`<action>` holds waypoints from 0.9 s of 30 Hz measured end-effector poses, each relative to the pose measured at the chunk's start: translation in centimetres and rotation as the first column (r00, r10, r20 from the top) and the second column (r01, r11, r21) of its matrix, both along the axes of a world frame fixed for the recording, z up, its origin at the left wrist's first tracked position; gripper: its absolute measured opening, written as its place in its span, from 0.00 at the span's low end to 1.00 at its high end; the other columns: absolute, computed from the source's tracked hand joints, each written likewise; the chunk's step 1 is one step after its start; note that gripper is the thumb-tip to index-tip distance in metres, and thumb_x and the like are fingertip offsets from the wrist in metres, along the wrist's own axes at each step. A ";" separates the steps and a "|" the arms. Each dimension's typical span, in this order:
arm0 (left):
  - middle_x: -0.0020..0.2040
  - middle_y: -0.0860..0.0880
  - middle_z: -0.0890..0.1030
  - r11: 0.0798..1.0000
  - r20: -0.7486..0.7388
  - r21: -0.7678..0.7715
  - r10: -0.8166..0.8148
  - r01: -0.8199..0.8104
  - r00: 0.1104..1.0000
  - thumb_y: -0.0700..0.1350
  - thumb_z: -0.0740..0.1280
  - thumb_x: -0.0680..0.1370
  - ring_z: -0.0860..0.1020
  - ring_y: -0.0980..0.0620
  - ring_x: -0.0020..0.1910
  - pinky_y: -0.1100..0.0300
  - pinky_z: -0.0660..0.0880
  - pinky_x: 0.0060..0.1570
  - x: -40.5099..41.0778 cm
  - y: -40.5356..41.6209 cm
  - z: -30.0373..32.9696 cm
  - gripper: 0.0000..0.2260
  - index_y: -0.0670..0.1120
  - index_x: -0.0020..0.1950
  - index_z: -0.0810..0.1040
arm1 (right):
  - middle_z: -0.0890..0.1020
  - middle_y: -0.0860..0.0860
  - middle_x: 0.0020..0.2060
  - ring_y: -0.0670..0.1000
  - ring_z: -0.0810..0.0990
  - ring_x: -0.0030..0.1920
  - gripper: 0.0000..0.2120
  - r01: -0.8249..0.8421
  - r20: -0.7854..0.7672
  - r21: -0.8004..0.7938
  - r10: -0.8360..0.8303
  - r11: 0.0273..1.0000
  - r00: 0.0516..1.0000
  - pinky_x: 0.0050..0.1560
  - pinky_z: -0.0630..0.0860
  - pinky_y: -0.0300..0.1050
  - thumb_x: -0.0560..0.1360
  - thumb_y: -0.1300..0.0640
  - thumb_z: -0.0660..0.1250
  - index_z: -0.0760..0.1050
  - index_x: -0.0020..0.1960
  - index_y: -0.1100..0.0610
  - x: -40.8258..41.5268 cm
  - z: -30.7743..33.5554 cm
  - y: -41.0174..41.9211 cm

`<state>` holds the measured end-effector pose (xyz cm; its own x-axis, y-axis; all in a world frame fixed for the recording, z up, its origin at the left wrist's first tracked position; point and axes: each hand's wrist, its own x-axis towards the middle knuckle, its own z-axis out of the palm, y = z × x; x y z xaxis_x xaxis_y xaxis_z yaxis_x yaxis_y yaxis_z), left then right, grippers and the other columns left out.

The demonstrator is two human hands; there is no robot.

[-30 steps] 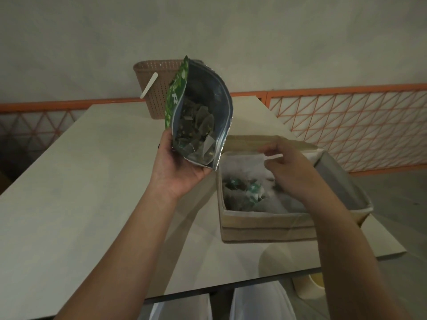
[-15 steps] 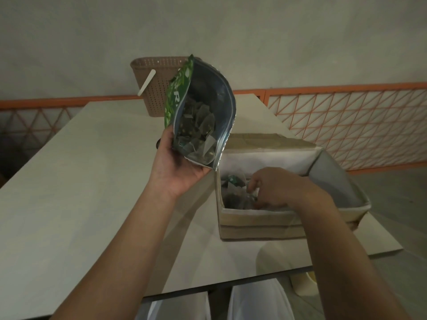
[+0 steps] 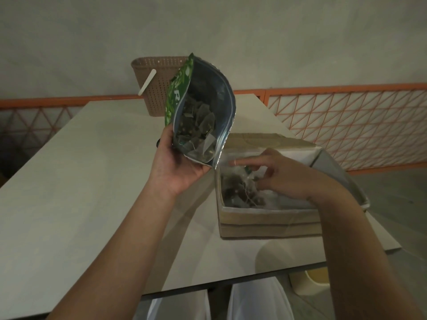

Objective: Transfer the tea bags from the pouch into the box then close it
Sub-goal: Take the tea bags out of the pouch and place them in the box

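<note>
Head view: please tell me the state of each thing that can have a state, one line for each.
pouch: open, held up, tea bags still inside
box: open, some tea bags inside
left hand: grips the pouch's lower end
right hand: over the box, fingers spread, seems empty
basket: upright behind the pouch

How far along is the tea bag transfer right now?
Partway. Some tea bags already lie in the open box. The left hand holds the pouch up, mouth open, with a good many bags inside. The right hand is over the box, fingers spread, seemingly holding nothing. Left to do: move the remaining bags across, then close the box, whose lid stands open.
</note>
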<state>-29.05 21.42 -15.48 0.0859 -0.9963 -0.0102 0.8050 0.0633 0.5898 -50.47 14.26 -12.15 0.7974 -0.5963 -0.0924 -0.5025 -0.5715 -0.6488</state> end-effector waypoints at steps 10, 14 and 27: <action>0.67 0.45 0.80 1.000 0.010 0.006 0.007 -0.007 1.000 0.62 0.67 0.73 0.81 0.45 0.60 0.53 0.79 0.56 0.2 -0.1 -0.1 0.33 0.49 0.76 0.73 | 0.80 0.48 0.47 0.45 0.78 0.41 0.15 0.266 0.288 0.169 -0.305 0.949 0.908 0.31 0.70 0.26 0.77 0.69 0.60 0.78 0.45 0.51 0.8 0.0 0.3; 0.64 0.45 0.82 1.000 -0.002 0.009 0.004 -0.004 1.000 0.62 0.65 0.75 0.82 0.46 0.57 0.54 0.80 0.54 0.0 -0.1 0.0 0.29 0.48 0.72 0.76 | 0.81 0.46 0.52 0.42 0.75 0.45 0.11 0.213 -0.011 -0.063 -0.214 0.975 0.977 0.47 0.70 0.35 0.76 0.62 0.67 0.79 0.54 0.49 1.5 -1.3 0.1; 0.63 0.45 0.82 1.000 -0.004 0.017 0.015 -0.015 1.000 0.61 0.67 0.73 0.83 0.45 0.56 0.54 0.81 0.53 0.0 0.0 -0.1 0.30 0.49 0.71 0.77 | 0.80 0.48 0.41 0.46 0.76 0.37 0.02 0.366 0.452 0.040 -0.343 0.930 0.823 0.33 0.72 0.31 0.77 0.59 0.68 0.78 0.49 0.53 1.1 -0.5 -0.3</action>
